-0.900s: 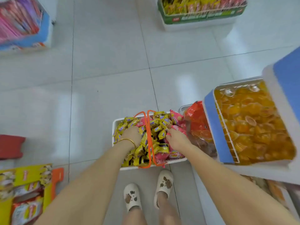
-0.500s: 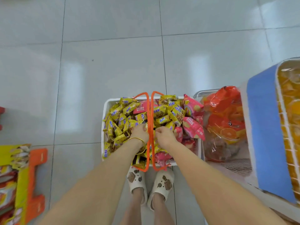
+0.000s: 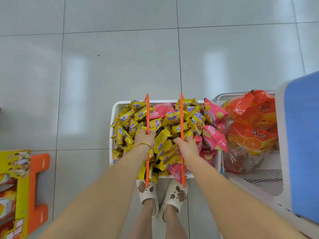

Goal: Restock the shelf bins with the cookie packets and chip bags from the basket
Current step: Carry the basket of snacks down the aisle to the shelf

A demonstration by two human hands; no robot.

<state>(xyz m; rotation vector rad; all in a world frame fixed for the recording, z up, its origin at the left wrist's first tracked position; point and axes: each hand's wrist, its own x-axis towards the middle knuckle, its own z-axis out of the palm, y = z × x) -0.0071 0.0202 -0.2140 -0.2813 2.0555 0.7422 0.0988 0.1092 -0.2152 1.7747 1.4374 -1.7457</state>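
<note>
Our left hand point(image 3: 144, 137) is clenched round the left orange handle point(image 3: 147, 114) and our right hand point(image 3: 187, 147) round the right orange handle point(image 3: 181, 116), the two handles standing apart over the white basket point(image 3: 115, 109) just ahead of our shoes point(image 3: 146, 192). The basket is heaped with yellow cookie packets point(image 3: 126, 118) toward 9 o'clock and pink chip bags point(image 3: 214, 116) toward 3 o'clock. Just beside it at 3 o'clock, a white wire shelf bin point(image 3: 259, 180) holds red-orange bags point(image 3: 253, 109).
</note>
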